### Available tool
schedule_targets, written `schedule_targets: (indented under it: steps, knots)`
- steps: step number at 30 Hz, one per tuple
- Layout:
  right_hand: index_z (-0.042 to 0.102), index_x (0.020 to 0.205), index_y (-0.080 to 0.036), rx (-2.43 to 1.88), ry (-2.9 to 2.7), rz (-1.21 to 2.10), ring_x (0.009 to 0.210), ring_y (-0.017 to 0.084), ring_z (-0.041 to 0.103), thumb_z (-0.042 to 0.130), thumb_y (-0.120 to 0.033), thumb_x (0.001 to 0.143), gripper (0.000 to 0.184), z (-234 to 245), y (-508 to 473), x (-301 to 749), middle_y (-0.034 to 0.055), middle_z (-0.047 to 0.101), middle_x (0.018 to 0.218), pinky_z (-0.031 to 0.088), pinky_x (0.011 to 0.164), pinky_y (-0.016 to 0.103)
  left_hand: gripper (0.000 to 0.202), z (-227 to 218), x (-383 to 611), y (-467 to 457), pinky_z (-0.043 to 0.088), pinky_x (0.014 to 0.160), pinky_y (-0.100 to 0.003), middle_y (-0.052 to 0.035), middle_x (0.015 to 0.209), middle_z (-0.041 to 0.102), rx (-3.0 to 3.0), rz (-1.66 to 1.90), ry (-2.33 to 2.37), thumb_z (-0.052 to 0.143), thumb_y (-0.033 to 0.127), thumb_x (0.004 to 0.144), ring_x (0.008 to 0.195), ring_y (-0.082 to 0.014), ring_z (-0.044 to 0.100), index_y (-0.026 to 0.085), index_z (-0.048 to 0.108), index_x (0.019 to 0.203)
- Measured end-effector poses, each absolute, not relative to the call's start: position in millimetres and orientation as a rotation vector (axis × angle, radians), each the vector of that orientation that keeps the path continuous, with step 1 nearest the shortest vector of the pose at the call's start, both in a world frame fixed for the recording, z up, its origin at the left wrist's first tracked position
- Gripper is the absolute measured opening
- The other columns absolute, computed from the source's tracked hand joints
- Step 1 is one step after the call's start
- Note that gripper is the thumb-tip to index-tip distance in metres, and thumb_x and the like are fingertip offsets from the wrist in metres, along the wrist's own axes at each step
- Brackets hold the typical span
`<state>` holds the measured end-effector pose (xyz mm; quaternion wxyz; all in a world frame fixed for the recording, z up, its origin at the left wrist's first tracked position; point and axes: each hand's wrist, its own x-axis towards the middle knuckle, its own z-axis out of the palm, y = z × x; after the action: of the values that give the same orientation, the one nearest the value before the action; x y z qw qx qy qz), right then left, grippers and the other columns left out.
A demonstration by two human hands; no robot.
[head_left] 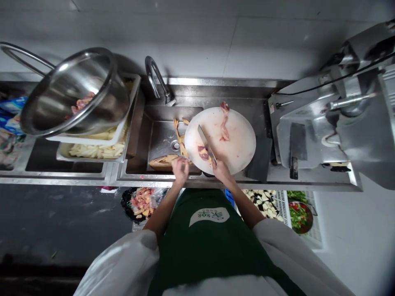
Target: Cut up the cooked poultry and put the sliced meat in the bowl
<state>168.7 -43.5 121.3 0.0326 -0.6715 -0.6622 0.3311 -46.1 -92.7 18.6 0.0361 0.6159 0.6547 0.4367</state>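
Note:
My right hand [220, 169] is closed round the handle of a cleaver [206, 142], its blade pointing up and left over a round white cutting board [239, 154]. Beside the blade lies a small cut piece of raw poultry [203, 153]. A long, thin raw strip, which looks like a poultry neck [224, 123], rests further back on the board. At the board's left edge my left hand [180, 169] has its fingers curled together; what they pinch, if anything, is too small to make out. Just beside it, a plucked bird [163, 162] lies in the sink, with yellowish poultry parts [179, 133] behind.
A faucet [159, 80] rises behind the steel sink [138, 139]. On the left, a steel bowl [108, 98] holding raw meat tilts over trays of pale cut strips [95, 150]. Another cleaver [298, 144] and a slicing machine [364, 111] are right. Below stand baskets of cut vegetables [262, 201].

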Motion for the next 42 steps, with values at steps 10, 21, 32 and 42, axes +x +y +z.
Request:
schedule_targets:
  steps: [10,21,32,42]
  knots:
    - [0.07,0.113,-0.012,-2.087,-2.251,1.112,0.099,0.026,0.07,0.037,-0.03,0.105,0.038,93,-73,203,0.0168,0.075,0.104,0.046,0.085,0.03,0.033,-6,-1,-39,0.042,0.098,-0.044,-0.0128,0.121,0.061,2.101,0.841,1.715,0.052,0.042,0.101,0.112,-0.0282,0.053,0.024,0.072,0.121]
    - [0.07,0.104,-0.013,-2.153,-2.023,1.104,0.086,0.022,0.07,0.042,-0.032,0.105,0.034,91,-38,212,0.0138,0.076,0.097,0.044,0.072,0.024,0.03,2,2,-45,0.04,0.097,-0.048,-0.0129,0.112,0.059,2.08,0.806,1.796,0.061,0.044,0.096,0.109,-0.0311,0.05,0.027,0.073,0.117]
    - [0.06,0.132,-0.014,-1.935,-1.733,0.638,0.092,0.026,0.071,0.024,-0.044,0.109,0.053,158,-66,154,0.0161,0.075,0.1,0.048,0.077,0.03,0.021,22,-53,-90,0.046,0.098,-0.043,-0.0091,0.099,0.059,1.558,1.495,2.14,0.053,0.036,0.1,0.104,-0.0239,0.057,0.02,0.065,0.097]
    - [0.069,0.121,-0.011,-2.205,-1.945,1.106,0.102,0.027,0.071,0.039,-0.033,0.105,0.04,90,-54,133,0.019,0.074,0.11,0.05,0.085,0.029,0.031,0,-20,-48,0.042,0.102,-0.044,-0.0124,0.122,0.063,2.077,0.906,1.526,0.045,0.036,0.103,0.12,-0.0271,0.053,0.023,0.069,0.117]
